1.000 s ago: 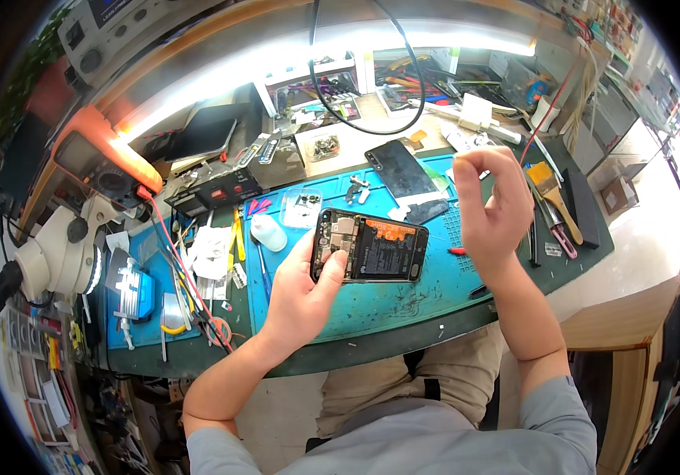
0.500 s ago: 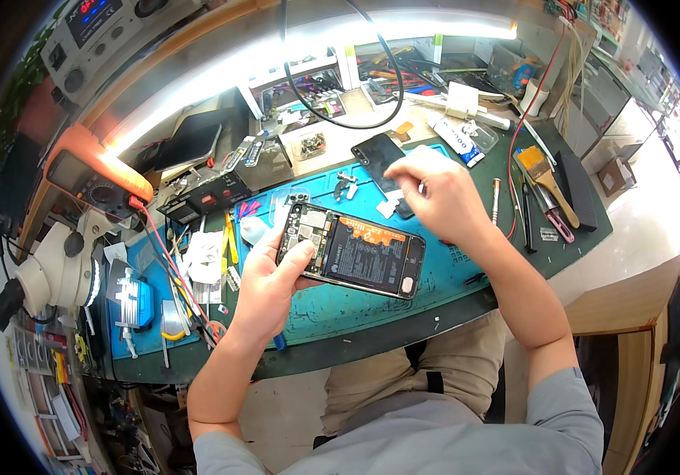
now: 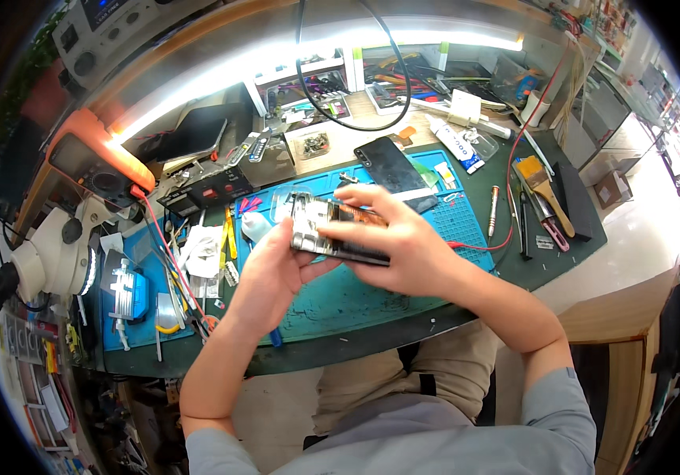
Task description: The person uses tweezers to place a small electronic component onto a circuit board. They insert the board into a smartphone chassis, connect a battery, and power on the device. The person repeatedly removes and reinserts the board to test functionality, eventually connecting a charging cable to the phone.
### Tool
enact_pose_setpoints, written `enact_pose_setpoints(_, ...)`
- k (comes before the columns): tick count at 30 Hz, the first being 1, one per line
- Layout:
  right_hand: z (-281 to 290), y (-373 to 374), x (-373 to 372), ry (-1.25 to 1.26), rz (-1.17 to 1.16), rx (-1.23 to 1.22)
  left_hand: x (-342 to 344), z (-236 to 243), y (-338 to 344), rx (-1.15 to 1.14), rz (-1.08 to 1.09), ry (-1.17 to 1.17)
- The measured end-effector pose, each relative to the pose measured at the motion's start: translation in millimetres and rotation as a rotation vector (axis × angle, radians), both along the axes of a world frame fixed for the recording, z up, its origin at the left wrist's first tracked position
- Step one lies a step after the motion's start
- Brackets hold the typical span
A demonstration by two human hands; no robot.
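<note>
My left hand [image 3: 264,265] grips an opened smartphone [image 3: 308,229] by its left end, above the blue work mat [image 3: 324,305]. Bare circuit board shows at that end; the battery beside it is mostly covered. My right hand [image 3: 411,245] reaches across the phone's right half, its fingers over and around the body. Motion smears those fingers, so I cannot make out whether they grip the phone or hold a small part. Behind the hands, a dark phone with a camera strip [image 3: 391,166] lies across the mat's far edge.
An orange multimeter [image 3: 98,162] stands at the left, near a white microscope head [image 3: 51,257] and a blue clamp [image 3: 132,293]. Right of the mat lie a screwdriver [image 3: 493,212], a brush [image 3: 544,186] and a white tube [image 3: 457,146]. A black cable loop [image 3: 407,87] hangs at the back.
My right hand has moved left and nearer, from above the far part of the mat onto the phone. The left hand still holds the phone. The view has shifted slightly.
</note>
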State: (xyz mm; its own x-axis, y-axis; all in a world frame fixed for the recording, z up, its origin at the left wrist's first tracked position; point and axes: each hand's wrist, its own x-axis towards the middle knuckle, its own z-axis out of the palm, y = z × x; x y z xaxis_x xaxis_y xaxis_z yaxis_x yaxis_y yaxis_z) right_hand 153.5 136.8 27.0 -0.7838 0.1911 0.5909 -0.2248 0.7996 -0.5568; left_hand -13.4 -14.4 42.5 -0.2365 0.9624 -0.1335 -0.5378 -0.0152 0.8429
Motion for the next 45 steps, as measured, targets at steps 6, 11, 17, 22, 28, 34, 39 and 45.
enact_pose_setpoints(6,43.7,30.8,29.1,0.07,0.285,-1.35,3.5,7.4,2.1,0.119,0.129,0.466)
enact_pose_setpoints(11,26.6,-1.7,37.9,-0.244,0.19,-1.689,-0.2,-6.5,3.8,0.071,0.097,0.332)
enact_pose_setpoints(17,6.6,-43.9,44.6,-0.222,0.053,-1.709,8.4,-13.5,3.8,-0.101,-0.005,0.281)
enact_pose_setpoints(22,-10.5,-38.8,45.5,-0.186,0.04,-1.349,-2.5,-13.8,2.6,-0.145,-0.084,0.361)
enact_pose_setpoints(28,0.5,-21.6,55.5,-0.121,-0.023,-1.556,-16.4,5.3,2.7,0.208,0.42,1.65)
enact_pose_setpoints(34,11.9,-6.0,74.7,-0.056,-0.049,-1.547,-34.6,-0.1,37.5,-0.039,0.071,2.489)
enact_pose_setpoints(39,11.3,-5.0,95.0,-0.015,-0.138,-1.546,-32.6,9.6,74.1,-0.417,-0.405,2.377)
enact_pose_setpoints(45,11.4,-1.6,105.1,0.0,-0.141,-1.544,-25.2,17.7,71.8,-0.336,-0.399,2.208)
